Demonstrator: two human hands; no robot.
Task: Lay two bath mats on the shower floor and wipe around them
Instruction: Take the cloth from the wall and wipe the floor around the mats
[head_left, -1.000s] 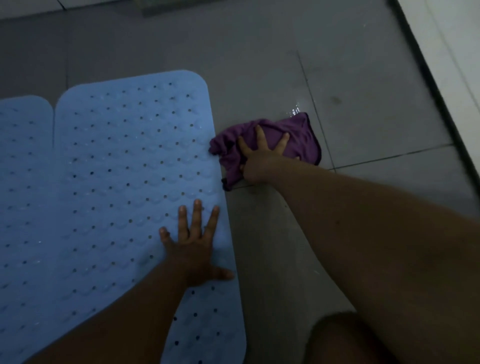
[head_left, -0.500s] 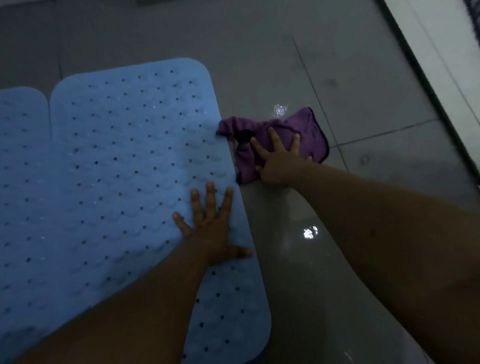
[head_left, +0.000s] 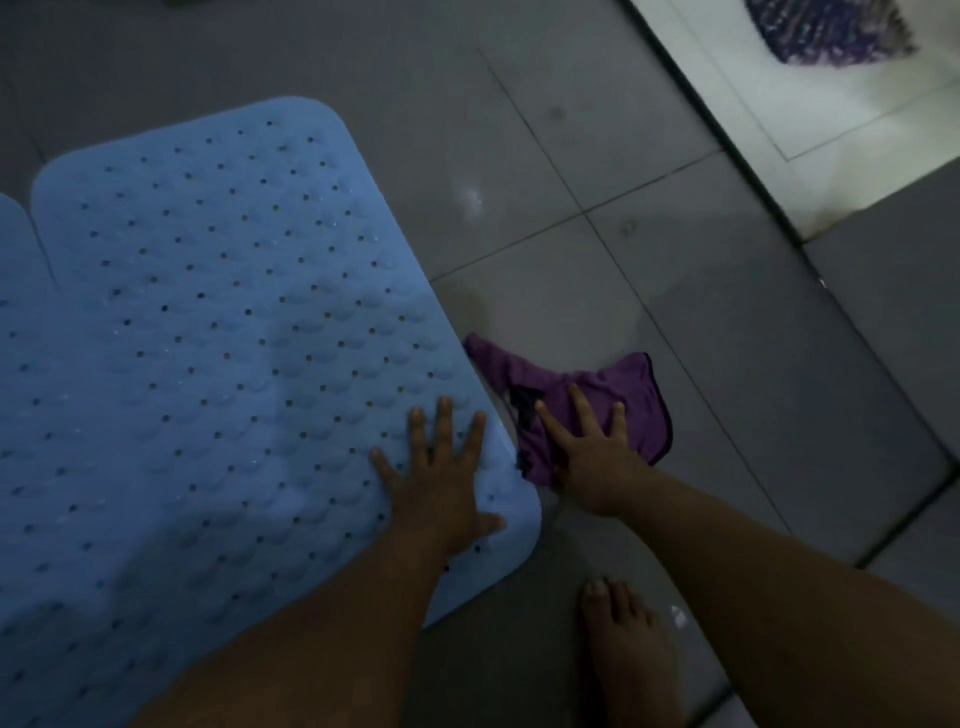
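Note:
Two blue perforated bath mats lie flat side by side on the grey tiled shower floor (head_left: 701, 322). The nearer mat (head_left: 218, 338) fills the left and middle; only a strip of the second mat (head_left: 15, 291) shows at the left edge. My left hand (head_left: 441, 478) presses flat on the nearer mat close to its right edge, fingers spread. My right hand (head_left: 592, 457) presses with straight, spread fingers on a crumpled purple cloth (head_left: 618, 405) lying on the tiles just beside that mat edge.
My bare foot (head_left: 623, 644) stands on the tiles below the cloth. A dark threshold strip (head_left: 737, 156) runs diagonally at the upper right, with a bright white floor and a purple rug (head_left: 826, 31) beyond it.
My right hand has slid the purple cloth along the mat's right edge toward me. The left hand stays pressed on the mat. The view has shifted, revealing my foot and the white floor.

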